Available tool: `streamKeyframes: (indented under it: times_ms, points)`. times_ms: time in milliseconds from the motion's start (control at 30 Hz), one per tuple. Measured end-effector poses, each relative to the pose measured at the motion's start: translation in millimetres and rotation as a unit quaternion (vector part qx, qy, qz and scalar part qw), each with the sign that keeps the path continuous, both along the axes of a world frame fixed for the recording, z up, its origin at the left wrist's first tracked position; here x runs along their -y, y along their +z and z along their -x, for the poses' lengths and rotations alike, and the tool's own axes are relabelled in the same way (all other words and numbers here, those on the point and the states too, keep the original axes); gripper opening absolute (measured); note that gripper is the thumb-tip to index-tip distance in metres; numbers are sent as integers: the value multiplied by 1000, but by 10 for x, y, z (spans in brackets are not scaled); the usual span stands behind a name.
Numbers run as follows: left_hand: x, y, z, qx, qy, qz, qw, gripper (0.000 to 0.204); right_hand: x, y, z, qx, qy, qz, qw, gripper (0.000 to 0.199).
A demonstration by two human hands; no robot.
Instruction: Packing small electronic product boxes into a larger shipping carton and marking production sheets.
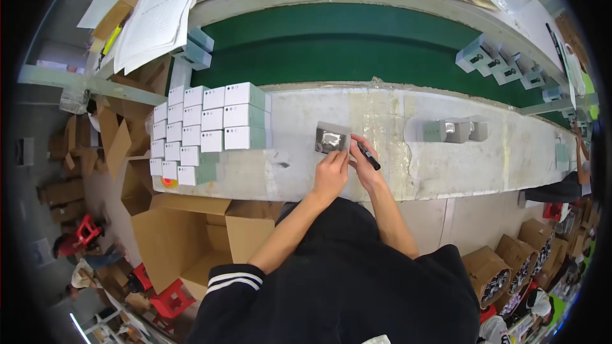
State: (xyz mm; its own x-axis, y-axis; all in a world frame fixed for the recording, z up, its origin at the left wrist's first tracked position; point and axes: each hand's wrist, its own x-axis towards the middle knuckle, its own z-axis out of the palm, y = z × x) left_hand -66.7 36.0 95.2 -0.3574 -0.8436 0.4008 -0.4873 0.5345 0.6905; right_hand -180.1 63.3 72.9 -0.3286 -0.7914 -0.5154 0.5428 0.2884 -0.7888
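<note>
A small open box (324, 127) stands in front of me on the white worktable, with something in shiny silver wrapping (330, 141) inside it. The fingers of my left hand (331, 176) are closed at the box's near edge. Against the box's right side is my right hand (364, 167), which also keeps a black marker (369, 156) gripped between its fingers. My fingertips nearly meet at the box's near right corner, and what lies between them is hidden.
Stacked white-and-green boxes (225, 116) stand on the left. Open small boxes (434, 131) sit to the right. Beyond the worktable (306, 105) runs a green belt (331, 44) with more boxes (488, 57). A large open carton (169, 239) is below left; papers (159, 16) hang upper left.
</note>
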Motion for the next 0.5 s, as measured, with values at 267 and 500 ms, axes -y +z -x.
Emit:
streamKeyframes:
  times_ms: [267,500]
  points:
    - [279,-223,-1171,-197,72,-352,912,22,-64,-7,52,-79,62,24,995,45]
    - [734,-243,-901,-156,-56,-434,885,31,-17,-113,21,-117,89,76,986,48]
